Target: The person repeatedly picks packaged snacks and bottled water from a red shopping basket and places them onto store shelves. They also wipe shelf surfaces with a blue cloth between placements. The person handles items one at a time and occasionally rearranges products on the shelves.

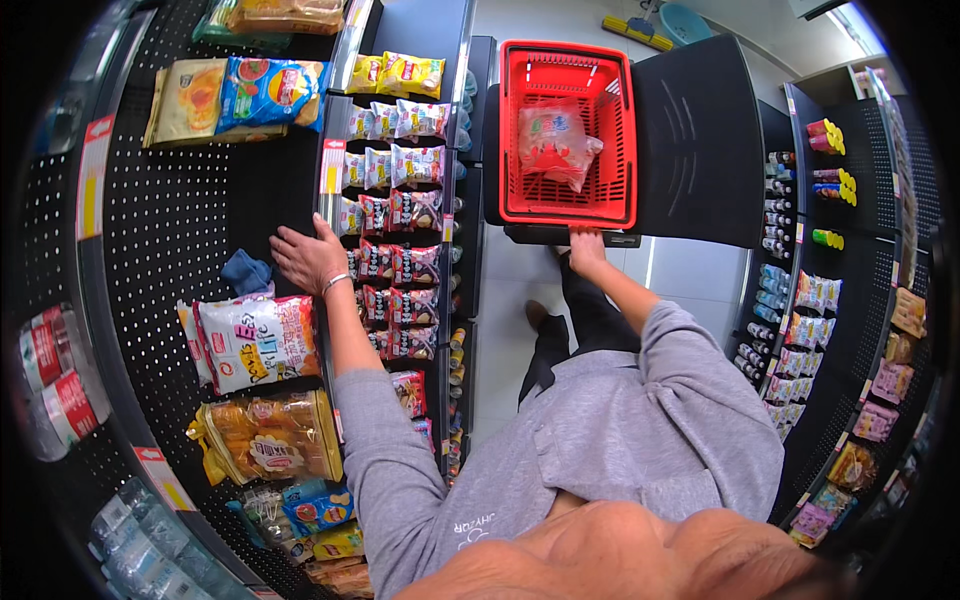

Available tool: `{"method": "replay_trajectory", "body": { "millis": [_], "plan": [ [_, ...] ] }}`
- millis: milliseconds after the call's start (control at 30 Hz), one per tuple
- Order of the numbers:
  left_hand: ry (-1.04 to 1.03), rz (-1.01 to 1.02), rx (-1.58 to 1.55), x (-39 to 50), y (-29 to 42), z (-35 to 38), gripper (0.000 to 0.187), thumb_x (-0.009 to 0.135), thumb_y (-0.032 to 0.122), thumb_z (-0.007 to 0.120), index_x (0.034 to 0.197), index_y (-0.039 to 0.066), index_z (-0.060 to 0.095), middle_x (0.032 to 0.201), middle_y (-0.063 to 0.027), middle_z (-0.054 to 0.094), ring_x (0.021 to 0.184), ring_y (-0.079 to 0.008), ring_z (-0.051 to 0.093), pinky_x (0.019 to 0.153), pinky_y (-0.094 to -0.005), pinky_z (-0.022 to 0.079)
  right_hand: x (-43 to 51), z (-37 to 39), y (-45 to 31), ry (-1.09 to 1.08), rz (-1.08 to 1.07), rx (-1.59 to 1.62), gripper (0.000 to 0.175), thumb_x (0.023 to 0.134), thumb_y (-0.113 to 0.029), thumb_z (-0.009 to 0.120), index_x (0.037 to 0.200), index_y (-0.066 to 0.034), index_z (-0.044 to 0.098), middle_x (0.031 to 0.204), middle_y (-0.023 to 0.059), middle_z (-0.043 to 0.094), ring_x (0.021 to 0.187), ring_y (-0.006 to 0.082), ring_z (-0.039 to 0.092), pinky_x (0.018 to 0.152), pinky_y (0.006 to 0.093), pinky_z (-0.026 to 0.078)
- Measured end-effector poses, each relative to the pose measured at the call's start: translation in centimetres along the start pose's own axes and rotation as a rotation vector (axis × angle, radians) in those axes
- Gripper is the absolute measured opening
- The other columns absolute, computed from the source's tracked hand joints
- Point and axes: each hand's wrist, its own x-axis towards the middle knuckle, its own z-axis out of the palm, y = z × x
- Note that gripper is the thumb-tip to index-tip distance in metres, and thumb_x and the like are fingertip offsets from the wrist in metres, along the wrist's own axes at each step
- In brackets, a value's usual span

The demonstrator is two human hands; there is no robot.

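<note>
My left hand (pixel 309 259), fingers apart and holding nothing, rests on or just over the dark shelf (pixel 262 180). Near its fingertips a crumpled blue cloth (pixel 246 271) lies by the pegboard back, with a large white and pink snack bag (pixel 259 341) beyond it. On the other side of the hand a blue chip bag (pixel 271 91) lies on beige packages. My right hand (pixel 587 251) is at the near edge of a red plastic shopping basket (pixel 568 217), its fingers curled and partly hidden. A clear, red-printed plastic package (pixel 555 146) lies inside the basket.
The basket sits beside a black chair-like panel (pixel 694 142). Rows of small snack packets (pixel 416 210) fill the lower left shelf; bagged bread (pixel 274 439) lies farther along. Another stocked shelf (pixel 814 300) stands on the right. A yellow mop head (pixel 637 34) and blue basin (pixel 684 26) are on the floor.
</note>
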Motion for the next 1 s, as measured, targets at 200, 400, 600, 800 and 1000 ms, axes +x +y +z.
{"method": "replay_trajectory", "body": {
  "millis": [200, 400, 600, 800, 1000],
  "plan": [
    [0.007, 0.020, 0.028, 0.0, -0.1, 0.0, 0.066, 0.091, 0.053, 0.048, 0.133, 0.002, 0.047, 0.139, -0.0208, 0.046, 0.127, -0.0367, 0.044, 0.103, -0.0463, 0.038, -1.5, -11.0, 0.4, -0.026, -0.341, 0.689, 0.028, 0.077, -0.009, 0.064, 0.104, -0.0091, 0.060, 0.099, 0.0110, 0.067, 0.094, 0.0313, 0.064, 0.079, 0.0414, 0.052],
    [0.022, 0.084, 0.056, -0.1, -0.2, -0.2, 0.059, 0.093, 0.046, 0.048, 0.132, 0.001, 0.048, 0.137, -0.0206, 0.047, 0.125, -0.0368, 0.046, 0.103, -0.0464, 0.039, 12.9, -8.9, 5.3, 0.315, 0.092, 0.860, 0.040, 0.077, -0.016, 0.069, 0.113, -0.0027, 0.055, 0.101, 0.0191, 0.065, 0.096, 0.0336, 0.064, 0.083, 0.0413, 0.051],
    [0.006, 0.117, 0.054, 0.2, 0.1, -0.5, 0.058, 0.094, 0.043, 0.047, 0.133, -0.001, 0.046, 0.137, -0.0224, 0.046, 0.123, -0.0389, 0.047, 0.102, -0.0469, 0.038, 22.8, -1.6, 9.2, -0.074, 0.663, 0.870, 0.102, 0.063, -0.049, 0.083, 0.138, 0.0020, 0.036, 0.132, 0.0255, 0.051, 0.122, 0.0370, 0.051, 0.102, 0.0427, 0.042],
    [-0.004, 0.144, 0.052, 0.5, 0.6, -0.6, 0.058, 0.094, 0.040, 0.046, 0.133, -0.003, 0.045, 0.136, -0.0236, 0.047, 0.123, -0.0399, 0.047, 0.103, -0.0468, 0.037, 26.1, 0.9, 7.7, -0.070, 0.792, 0.925, 0.112, 0.056, -0.049, 0.086, 0.141, -0.0012, 0.032, 0.139, 0.0238, 0.044, 0.128, 0.0370, 0.045, 0.106, 0.0433, 0.039],
    [0.001, 0.142, 0.053, 0.6, 0.6, -0.8, 0.058, 0.094, 0.041, 0.046, 0.132, -0.003, 0.045, 0.136, -0.0231, 0.047, 0.122, -0.0394, 0.047, 0.103, -0.0472, 0.038, 26.5, 1.7, 7.3, -0.036, 0.666, 1.166, 0.080, 0.061, -0.039, 0.084, 0.127, -0.0056, 0.055, 0.123, 0.0196, 0.060, 0.114, 0.0328, 0.057, 0.098, 0.0413, 0.044]
  ]
}}
